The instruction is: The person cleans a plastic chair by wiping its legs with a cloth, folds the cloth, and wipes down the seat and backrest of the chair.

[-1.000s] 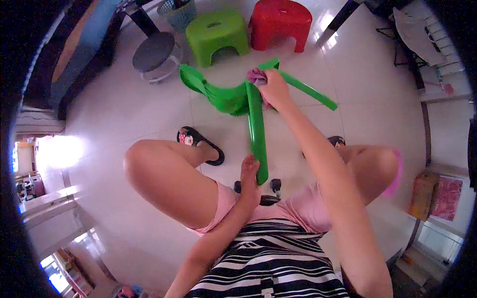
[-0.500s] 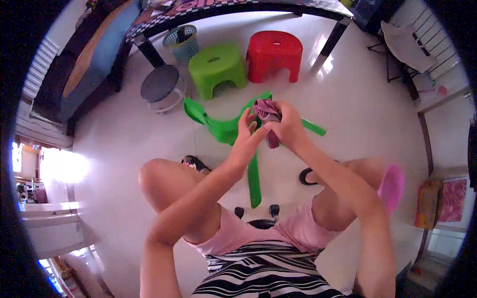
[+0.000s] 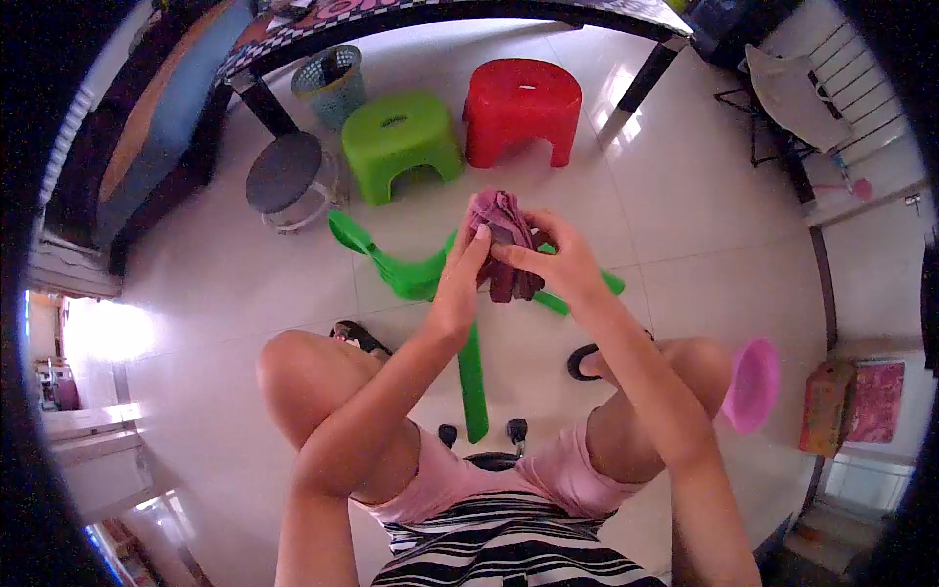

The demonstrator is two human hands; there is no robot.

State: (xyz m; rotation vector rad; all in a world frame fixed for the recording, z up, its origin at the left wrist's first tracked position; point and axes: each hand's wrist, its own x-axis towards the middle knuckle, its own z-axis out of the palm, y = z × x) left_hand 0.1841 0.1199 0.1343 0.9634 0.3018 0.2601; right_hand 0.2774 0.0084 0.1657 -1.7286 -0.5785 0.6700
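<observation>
A crumpled mauve cloth is bunched between my two hands, above the floor. My left hand presses against its left side, with fingers and thumb closed on it. From the right, my right hand grips the cloth with thumb and bent fingers. A darker part of the bundle hangs below the fingers. Under my hands is a green plastic piece with a curved body and long strips, one strip pointing toward me. My hands and the cloth hide its middle.
Ahead stand a green stool, a red stool, a round grey stool and a teal basket, near a table. A pink basin is beside my right knee. Cardboard leans at the right.
The cloth bundle has been turned and lowered slightly between my hands. My left hand has closed in on its side. The whole view has shifted a little.
</observation>
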